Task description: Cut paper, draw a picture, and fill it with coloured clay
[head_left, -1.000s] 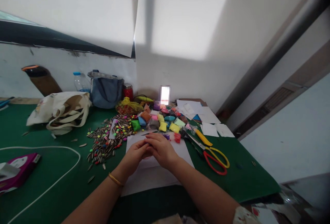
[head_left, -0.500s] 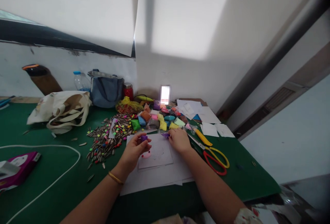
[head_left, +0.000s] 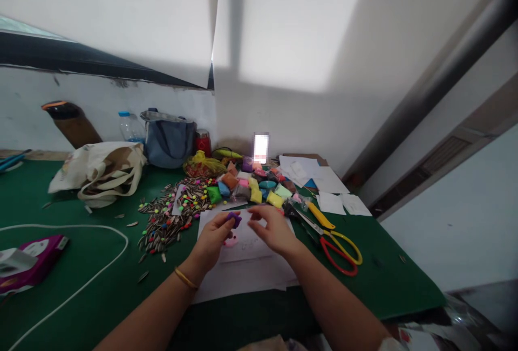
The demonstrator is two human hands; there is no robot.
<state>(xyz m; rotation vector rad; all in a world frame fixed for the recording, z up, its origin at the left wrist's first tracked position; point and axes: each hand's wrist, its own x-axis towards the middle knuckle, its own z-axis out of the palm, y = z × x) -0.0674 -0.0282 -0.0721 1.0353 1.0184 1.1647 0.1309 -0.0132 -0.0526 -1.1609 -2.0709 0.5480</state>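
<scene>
My left hand (head_left: 210, 238) pinches a small lump of purple modelling clay (head_left: 234, 219) between thumb and fingertips, above the white paper (head_left: 226, 275). My right hand (head_left: 272, 228) hovers just to the right of it, fingers curved and apart, with nothing visible in them. Below the clay, a pink clay shape (head_left: 231, 241) with small red dots lies on the upper sheet, partly hidden by my left hand. Faint pencil lines show on that sheet between my hands.
Packets of coloured clay (head_left: 256, 192) lie behind the paper. Sunflower seeds mixed with coloured beads (head_left: 174, 219) spread to the left. Scissors (head_left: 338, 248) and a yellow-handled cutter (head_left: 320, 216) lie on the right. A lit phone (head_left: 261, 149) stands at the wall. A white cable (head_left: 101, 265) crosses the left side.
My right hand has let go of the purple wrapper by the clay packets and come left, towards my left hand. The purple clay in my left hand has shifted slightly right.
</scene>
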